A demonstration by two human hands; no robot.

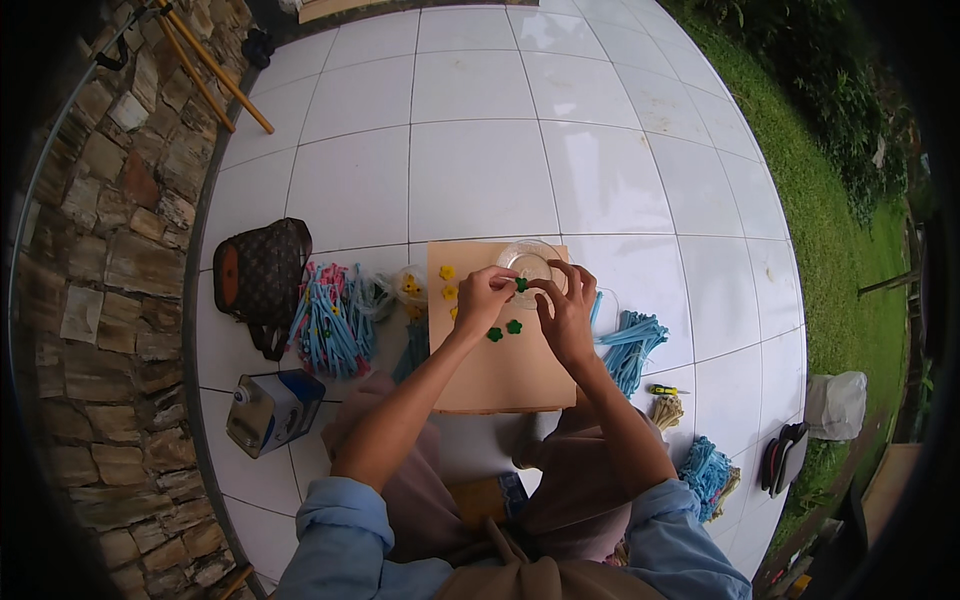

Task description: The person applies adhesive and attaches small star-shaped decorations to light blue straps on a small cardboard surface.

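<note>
A small green flower [521, 285] is between my fingertips, over the near rim of a clear glass dish [527, 250]. My left hand [484, 302] pinches it from the left. From the right, my right hand [567, 318] meets the flower with its curled index finger and thumb; the exact contact is too small to make out. Below both hands lies a tan board [500, 375]. Nearer me on the board are two more green flowers, one on the left [495, 334] and one on the right [514, 327]. Yellow flowers [447, 272] line its left edge, partly hidden by my left hand.
Left of the board are blue stems with pink tips [335, 320], a clear plastic bag [408, 285], a brown bag [262, 275] and a metal can [272, 412]. Blue stems [632, 350], a yellow-handled screwdriver [665, 390] and a dark wallet-like case [784, 458] lie right.
</note>
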